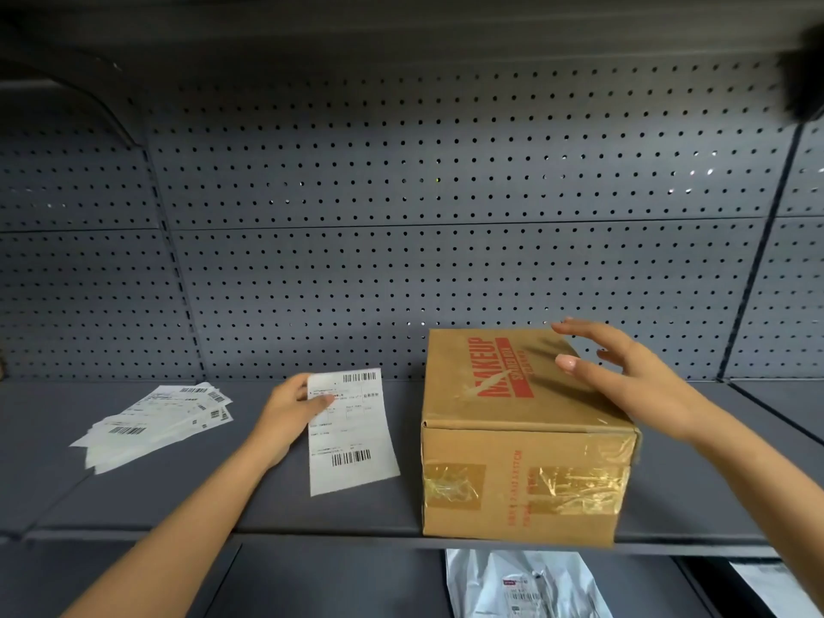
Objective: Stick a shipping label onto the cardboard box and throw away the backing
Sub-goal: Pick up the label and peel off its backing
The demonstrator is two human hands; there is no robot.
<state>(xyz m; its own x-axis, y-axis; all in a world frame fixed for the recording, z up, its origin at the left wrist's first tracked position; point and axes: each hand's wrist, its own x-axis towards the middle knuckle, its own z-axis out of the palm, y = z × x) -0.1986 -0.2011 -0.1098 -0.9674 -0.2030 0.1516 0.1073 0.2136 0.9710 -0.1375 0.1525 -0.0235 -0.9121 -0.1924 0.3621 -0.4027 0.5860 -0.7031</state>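
Note:
A brown cardboard box (512,448) with red print on top and clear tape on its front stands on the grey shelf, right of centre. My right hand (633,376) hovers just above the box's top right part, fingers spread, holding nothing. My left hand (290,412) pinches a white shipping label (352,439) with barcodes by its upper left edge; the sheet hangs down over the shelf, left of the box and apart from it.
A fanned pile of more labels (151,421) lies on the shelf (267,506) at the left. A grey pegboard wall (401,238) closes the back. On the lower level, a white plastic mailer bag (526,586) and a paper sheet (776,582) lie below the box.

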